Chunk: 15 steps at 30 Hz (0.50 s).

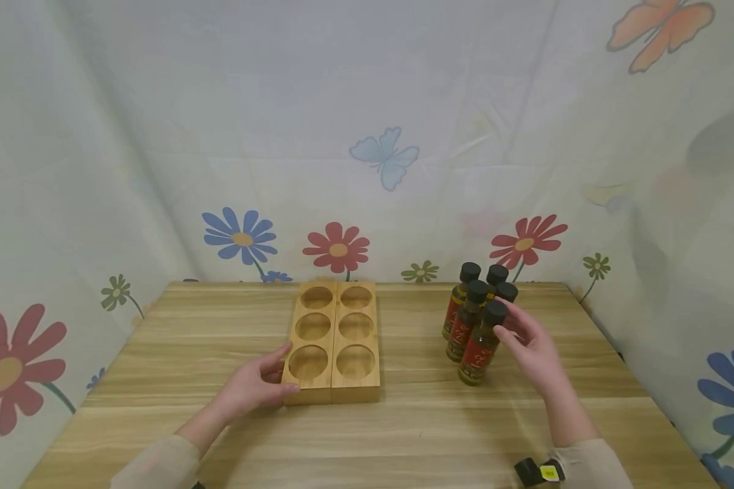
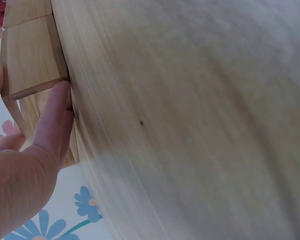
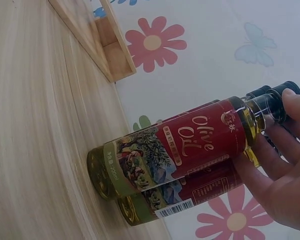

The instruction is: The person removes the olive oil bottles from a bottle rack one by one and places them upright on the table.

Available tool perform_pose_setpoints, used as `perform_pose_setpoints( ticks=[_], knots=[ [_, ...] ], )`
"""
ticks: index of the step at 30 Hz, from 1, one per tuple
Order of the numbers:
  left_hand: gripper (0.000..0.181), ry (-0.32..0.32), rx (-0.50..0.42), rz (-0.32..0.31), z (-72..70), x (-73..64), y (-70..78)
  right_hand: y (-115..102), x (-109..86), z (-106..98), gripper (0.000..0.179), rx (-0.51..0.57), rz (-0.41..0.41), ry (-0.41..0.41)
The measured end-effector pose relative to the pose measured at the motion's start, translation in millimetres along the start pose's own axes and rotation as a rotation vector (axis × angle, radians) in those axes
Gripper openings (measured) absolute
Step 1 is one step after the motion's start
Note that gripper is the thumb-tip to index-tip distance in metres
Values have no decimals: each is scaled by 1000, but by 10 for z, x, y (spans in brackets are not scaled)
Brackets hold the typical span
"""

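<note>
A wooden holder (image 1: 331,394) with several round wells, in two rows split by a seam, lies on the table. My left hand (image 1: 253,388) grips its near left corner, thumb against the front and fingers along the left side. In the left wrist view, the thumb (image 2: 52,117) touches the lower edge of the wooden block (image 2: 32,57). To the right, several olive oil bottles with black caps and red labels stand upright in a cluster. My right hand (image 1: 532,353) pinches the nearest bottle (image 1: 478,353) at its cap, the thumb on the cap in the right wrist view.
The wood-grained table (image 1: 416,435) ends at a pale cloth backdrop (image 1: 293,136) printed with flowers and butterflies. Other bottles (image 1: 455,305) stand close behind the held one. A stretch of tabletop separates the holder from the bottles.
</note>
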State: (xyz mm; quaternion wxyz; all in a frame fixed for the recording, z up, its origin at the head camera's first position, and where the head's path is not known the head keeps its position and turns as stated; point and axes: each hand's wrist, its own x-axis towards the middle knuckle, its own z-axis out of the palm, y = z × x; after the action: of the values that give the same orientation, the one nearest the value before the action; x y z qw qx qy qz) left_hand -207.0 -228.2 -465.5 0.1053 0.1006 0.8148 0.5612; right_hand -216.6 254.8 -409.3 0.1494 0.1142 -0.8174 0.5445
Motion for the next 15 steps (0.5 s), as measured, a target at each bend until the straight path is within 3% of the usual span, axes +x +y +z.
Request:
perform_pose_setpoints(
  ticks=[8, 15],
  knots=[
    [92, -4, 5, 7, -9, 7, 16, -2, 1, -22, 46, 19, -36, 21],
    [89, -17, 13, 35, -36, 14, 53, -63, 8, -102, 43, -39, -101, 33]
  ],
)
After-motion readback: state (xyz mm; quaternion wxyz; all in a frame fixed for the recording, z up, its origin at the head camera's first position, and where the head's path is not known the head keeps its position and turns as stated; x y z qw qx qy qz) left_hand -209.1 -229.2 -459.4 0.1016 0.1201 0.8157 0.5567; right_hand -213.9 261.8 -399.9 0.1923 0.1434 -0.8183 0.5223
